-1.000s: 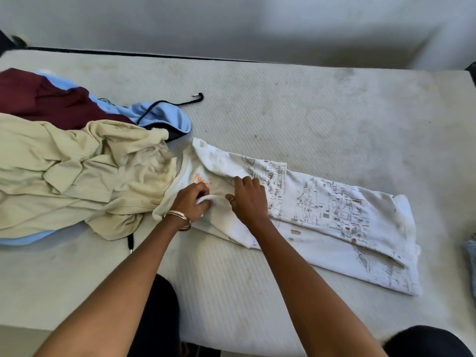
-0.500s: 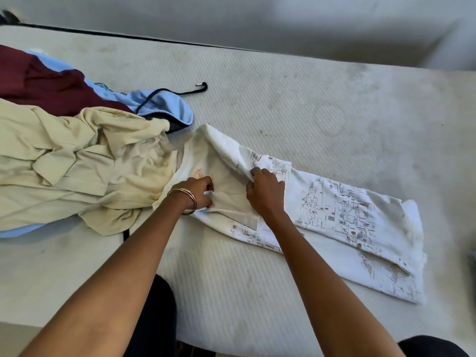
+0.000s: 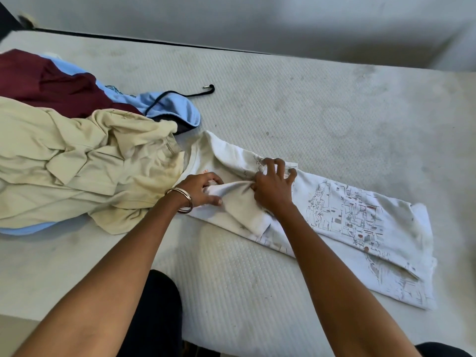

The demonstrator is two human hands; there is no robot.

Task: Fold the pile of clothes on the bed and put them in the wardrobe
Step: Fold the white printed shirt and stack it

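Left hand (image 3: 203, 189) and right hand (image 3: 273, 186) pinch sleeve of white printed shirt (image 3: 347, 217), right of unfolded pile (image 3: 85, 161), tucking it inward for fold.

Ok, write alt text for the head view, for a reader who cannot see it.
Both hands, left and right, grip a fold of a white printed shirt laid flat on a bare mattress. A pile of beige, maroon and light blue clothes lies to the left.

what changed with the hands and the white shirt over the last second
The right hand slid further along the white printed shirt and now pinches a fold of the sleeve, stretching it toward the left hand, which keeps its grip on the sleeve end. The beige garment, maroon garment and blue hoodie stayed piled on the mattress.
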